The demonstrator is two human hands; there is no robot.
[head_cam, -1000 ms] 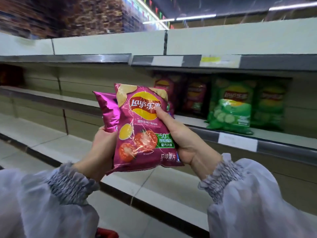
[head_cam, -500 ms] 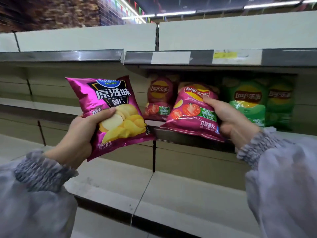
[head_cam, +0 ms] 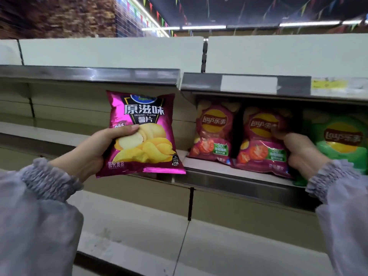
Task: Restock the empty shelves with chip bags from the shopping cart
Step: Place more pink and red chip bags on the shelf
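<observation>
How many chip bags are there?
4: magenta bag in left hand; tomato bag on the shelf; second tomato bag beside it, in right hand; green bag rightmost. More may be hidden.

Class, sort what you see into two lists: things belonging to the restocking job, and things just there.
Job: left hand holding purple chip bag; right hand gripping tomato bag at the shelf.
Just there: ceiling lights; bunting; blank price label.

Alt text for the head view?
The right hand holds a red Lay's bag upright on the shelf, between another red bag and a green bag; the left hand holds a magenta bag out in front.
</observation>
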